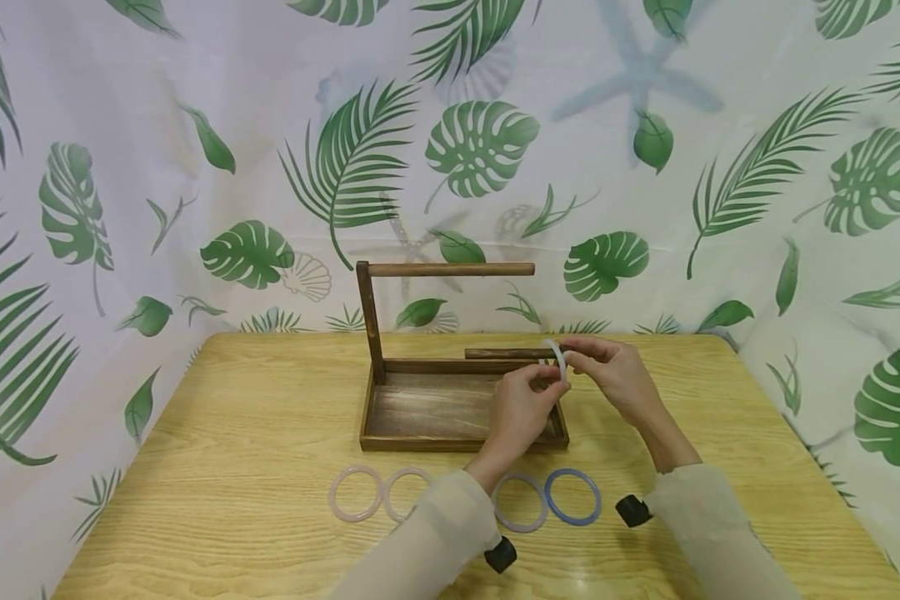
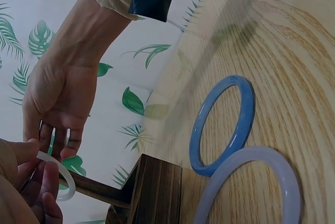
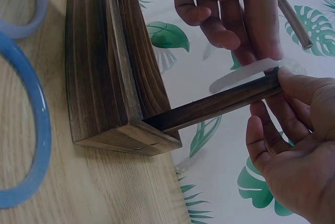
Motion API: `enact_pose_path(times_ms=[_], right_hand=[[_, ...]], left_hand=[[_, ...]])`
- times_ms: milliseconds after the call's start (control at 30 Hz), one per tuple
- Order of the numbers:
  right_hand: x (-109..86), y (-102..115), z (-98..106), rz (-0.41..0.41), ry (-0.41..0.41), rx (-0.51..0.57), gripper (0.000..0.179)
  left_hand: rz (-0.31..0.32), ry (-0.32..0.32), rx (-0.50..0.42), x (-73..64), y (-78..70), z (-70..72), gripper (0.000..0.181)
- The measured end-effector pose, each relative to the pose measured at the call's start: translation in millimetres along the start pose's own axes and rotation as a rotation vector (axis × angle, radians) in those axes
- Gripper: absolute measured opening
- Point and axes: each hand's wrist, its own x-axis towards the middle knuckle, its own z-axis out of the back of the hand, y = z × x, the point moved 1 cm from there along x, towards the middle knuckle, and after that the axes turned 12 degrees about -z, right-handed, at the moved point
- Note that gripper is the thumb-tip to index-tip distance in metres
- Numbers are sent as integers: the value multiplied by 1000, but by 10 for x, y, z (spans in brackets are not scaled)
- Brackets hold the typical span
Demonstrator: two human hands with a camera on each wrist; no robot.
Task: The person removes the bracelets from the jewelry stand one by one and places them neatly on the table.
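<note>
A dark wooden stand has a shallow tray (image 1: 435, 442), a tall left post with an upper bar (image 1: 450, 270), and a shorter right post (image 3: 220, 101) with a lower bar (image 1: 502, 354). My left hand (image 1: 521, 408) pinches a whitish translucent bangle (image 2: 67, 177) between thumb and fingers. The bangle overlaps the right end of the lower bar in the head view. With thumb and fingers, my right hand (image 1: 626, 383) grips the top of the right post, right beside the bangle.
On the table (image 1: 255, 417) in front of the stand lie a pinkish bangle (image 1: 356, 493), a pale bangle (image 1: 390, 500) partly behind the left sleeve, a lilac bangle (image 1: 521, 502) and a blue bangle (image 1: 573, 497). A leaf-patterned cloth (image 1: 247, 167) hangs behind.
</note>
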Motion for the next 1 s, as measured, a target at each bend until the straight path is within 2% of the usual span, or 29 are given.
enact_pose_path(times_ms=[433, 733, 1000], right_hand=[[0, 8, -11, -4, 6, 13, 41], [8, -4, -7, 14, 0, 17, 40], [12, -18, -6, 14, -2, 18, 40]], left_hand=[[38, -20, -60, 0, 25, 31, 18], [9, -60, -75, -11, 11, 89, 14], [43, -87, -11, -22, 34, 147, 11]])
